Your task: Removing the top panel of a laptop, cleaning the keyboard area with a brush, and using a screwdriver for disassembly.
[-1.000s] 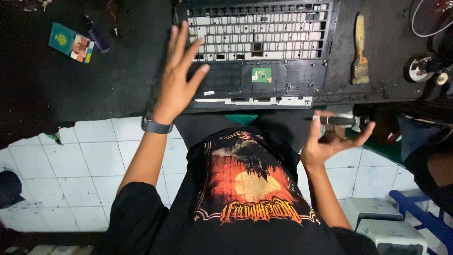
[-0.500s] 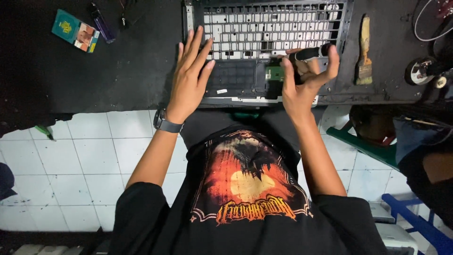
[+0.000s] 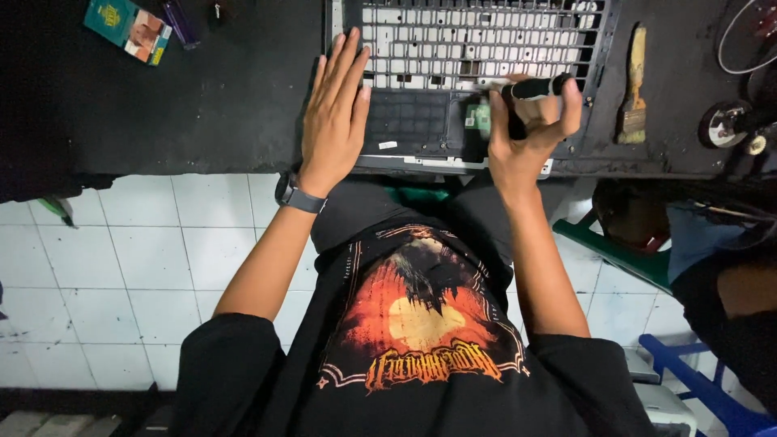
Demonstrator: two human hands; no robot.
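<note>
Head view: seated person at a dark bench [image 3: 162, 121], looking down on a stripped laptop shell.
Landmark: shell [image 3: 469, 81], keyboard frame bare, palm-rest area toward the person.
Left hand [image 3: 332, 121]: flat and fully spread on the shell's left part, fingers over the frame's edge; holds nothing. Judged to be pinning the shell so it cannot slide.
Right hand [image 3: 530, 129]: closed around a screwdriver, thumb and fingers wrapping the handle from below.
Screwdriver [image 3: 530, 87]: black handle lying crosswise over the shell's lower right; shaft runs left. Tip contact cannot be told.
Green board [image 3: 479, 120]: small, set in the shell just left of the right hand, partly hidden by it. The driver sits directly above it, judged the point of work.
Brush [image 3: 634, 89]: on the bench right of the shell, within reach.
Small box [image 3: 128, 24]: teal, well left of the shell, far corner.
Watch [image 3: 299, 197]: on the left wrist, at the bench edge nearer than the shell.
</note>
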